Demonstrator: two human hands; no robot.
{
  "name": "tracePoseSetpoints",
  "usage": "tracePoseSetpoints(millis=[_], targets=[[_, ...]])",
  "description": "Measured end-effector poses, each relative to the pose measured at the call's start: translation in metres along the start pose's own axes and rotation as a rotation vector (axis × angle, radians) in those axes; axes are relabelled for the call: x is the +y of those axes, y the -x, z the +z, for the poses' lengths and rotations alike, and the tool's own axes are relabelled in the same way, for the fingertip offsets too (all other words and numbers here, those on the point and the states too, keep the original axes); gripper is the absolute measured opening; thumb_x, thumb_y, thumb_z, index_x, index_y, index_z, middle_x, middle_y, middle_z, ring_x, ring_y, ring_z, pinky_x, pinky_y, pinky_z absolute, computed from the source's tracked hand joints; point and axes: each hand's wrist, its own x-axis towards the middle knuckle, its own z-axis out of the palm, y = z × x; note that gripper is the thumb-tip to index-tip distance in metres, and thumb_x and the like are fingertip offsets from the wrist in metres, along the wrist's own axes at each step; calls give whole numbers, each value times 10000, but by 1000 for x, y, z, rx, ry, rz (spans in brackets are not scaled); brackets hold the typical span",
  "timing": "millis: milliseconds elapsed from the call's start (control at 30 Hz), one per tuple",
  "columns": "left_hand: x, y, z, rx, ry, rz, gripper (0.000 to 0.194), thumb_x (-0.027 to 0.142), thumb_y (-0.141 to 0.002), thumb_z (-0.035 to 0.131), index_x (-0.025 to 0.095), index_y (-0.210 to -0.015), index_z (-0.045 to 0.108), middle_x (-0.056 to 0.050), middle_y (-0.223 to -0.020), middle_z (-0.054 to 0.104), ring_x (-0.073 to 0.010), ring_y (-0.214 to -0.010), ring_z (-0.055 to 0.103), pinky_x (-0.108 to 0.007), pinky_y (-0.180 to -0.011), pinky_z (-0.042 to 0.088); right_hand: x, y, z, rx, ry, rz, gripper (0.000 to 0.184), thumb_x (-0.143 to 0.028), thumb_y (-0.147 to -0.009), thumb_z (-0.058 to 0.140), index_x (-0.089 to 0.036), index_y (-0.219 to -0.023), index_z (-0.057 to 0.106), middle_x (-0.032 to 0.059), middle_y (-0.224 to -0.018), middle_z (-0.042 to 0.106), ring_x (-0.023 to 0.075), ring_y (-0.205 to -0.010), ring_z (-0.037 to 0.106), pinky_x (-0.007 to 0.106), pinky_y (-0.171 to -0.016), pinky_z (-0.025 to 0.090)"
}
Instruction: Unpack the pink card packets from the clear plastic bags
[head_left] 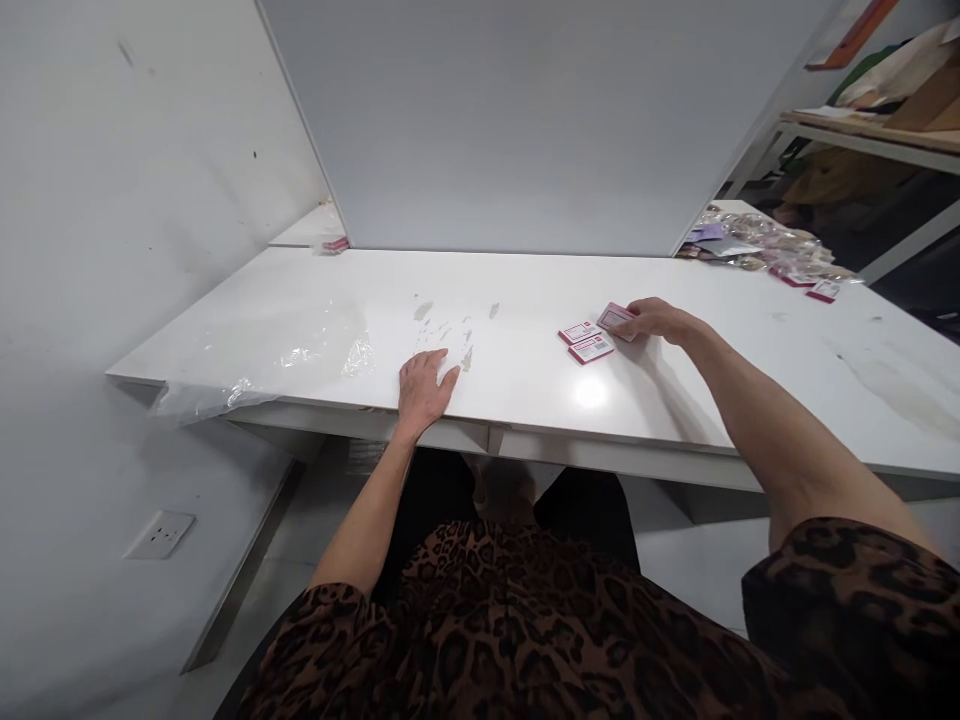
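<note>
While the left hand (422, 390) lies flat and open at the table's (525, 300) near edge, the right hand (654, 320) pinches a pink card (615, 318).
Two more cards (586, 341) lie just left of it.

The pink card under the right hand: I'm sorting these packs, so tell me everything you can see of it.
The pink card is a small flat rectangle with a pink border and a pale printed panel; the print is too small to read. It looks like thin card or a packet. It is tilted, its near edge raised off the white table, with the right hand gripping its right end. Two like cards lie flat just to its left.
</note>
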Motion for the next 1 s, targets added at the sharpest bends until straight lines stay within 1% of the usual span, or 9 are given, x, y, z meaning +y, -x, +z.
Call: tracePoseSetpoints(millis=[200, 333, 467, 567, 633, 700, 800, 900, 1000], targets=[[0, 1, 0, -7, -3, 4, 517, 440, -1025, 495, 158, -1433, 641, -162, -1468, 665, -340, -1414, 557, -504, -1224, 390, 17, 29, 1, 195, 215, -12, 344, -457, -847, 816, -232, -868, 556, 95, -911, 660, 251, -907, 589, 389, -831, 475], [-3, 1, 0, 11, -13, 23, 508, 439, -1014, 493, 174, -1419, 648, -157, -1460, 672, -342, -1408, 565, -508, -1219, 399, 38, 43, -6, 182, 387, -22, 234, -421, -932, 680, -203, -932, 595, 160, -1015, 687, 289, -952, 638, 376, -806, 474], [-9, 1, 1, 30, -16, 54, 500, 471, -1007, 480, 196, -1383, 662, -148, -1423, 696, -339, -1379, 588, -512, -1202, 424, 55, 57, -14, 190, 484, -4, 322, -475, -987, 536, -180, -1067, 639, 183, -1065, 716, 301, -921, 667, 352, -702, 457], [-15, 0, 3, 46, -28, 80, 518, 499, -1009, 460, 179, -1359, 669, -151, -1410, 703, -349, -1370, 597, -534, -1197, 434, 66, 67, -20, 195, 479, -8, 324, -467, -997, 512, -169, -1038, 633, 197, -1054, 721, 299, -888, 673, 345, -677, 446], [-19, 0, 4, 54, -44, 86, 520, 508, -1011, 454, 178, -1346, 675, -149, -1404, 705, -351, -1367, 603, -537, -1201, 436, 76, 71, -26, 198, 392, -3, 296, -470, -975, 568, -180, -962, 622, 177, -999, 718, 282, -840, 662, 336, -664, 440], [-21, 1, 4, 57, -63, 89, 511, 517, -1017, 453, 188, -1335, 679, -142, -1406, 706, -345, -1372, 604, -536, -1210, 435, 90, 70, -33, 238, 211, 51, 294, -482, -936, 656, -195, -887, 616, 129, -892, 702, 249, -765, 635, 321, -632, 423], [-22, 4, 3, 63, -89, 80, 488, 531, -1026, 455, 214, -1314, 689, -128, -1407, 710, -332, -1384, 606, -531, -1213, 443, 116, 61, -48, 361, -243, 198, 256, -397, -894, 763, -192, -811, 635, 58, -688, 621, 190, -625, 564, 309, -566, 387], [-21, 7, 1, 99, -104, 44, 458, 533, -1021, 475, 235, -1281, 705, -116, -1381, 728, -325, -1365, 631, -531, -1191, 475, 136, 36, -66, 502, -533, 313, 197, -246, -892, 770, -174, -788, 618, 17, -570, 539, 146, -525, 493, 299, -513, 361], [-20, 9, 0, 137, -91, 28, 424, 528, -1006, 516, 238, -1232, 726, -114, -1330, 752, -325, -1312, 669, -539, -1163, 510, 142, -7, -90, 602, -572, 360, 223, -162, -878, 770, -170, -777, 572, 5, -567, 529, 125, -499, 485, 283, -491, 354]])
